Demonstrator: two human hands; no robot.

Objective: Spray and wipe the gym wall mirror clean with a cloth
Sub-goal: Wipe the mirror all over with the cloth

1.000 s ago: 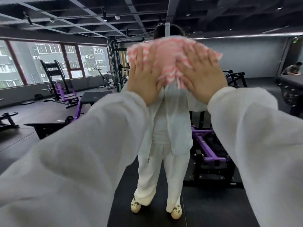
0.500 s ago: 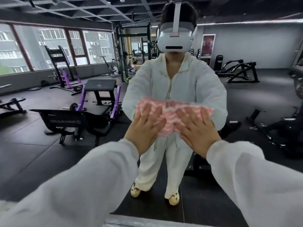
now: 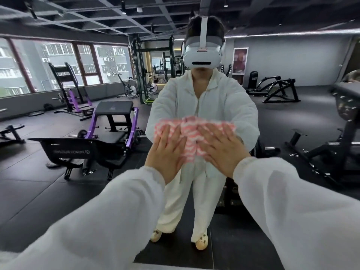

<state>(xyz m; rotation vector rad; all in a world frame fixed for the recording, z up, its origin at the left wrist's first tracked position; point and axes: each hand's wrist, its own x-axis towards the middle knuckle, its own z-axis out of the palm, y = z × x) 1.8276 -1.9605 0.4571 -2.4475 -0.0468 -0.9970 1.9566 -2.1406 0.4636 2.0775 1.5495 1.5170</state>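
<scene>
Both flat, spread hands, left hand [image 3: 166, 152] and right hand [image 3: 222, 151], press the pink-and-white striped cloth [image 3: 191, 133] against the gym wall mirror [image 3: 58, 162], now lower than a second ago, suggesting a downward wiping pass mid-glass.

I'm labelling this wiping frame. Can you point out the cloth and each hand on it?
cloth [image 3: 191, 133]: head view, striped middle showing between the hands.
left hand [image 3: 166, 152]: head view, back of the hand.
right hand [image 3: 224, 151]: head view, back of the hand.
</scene>
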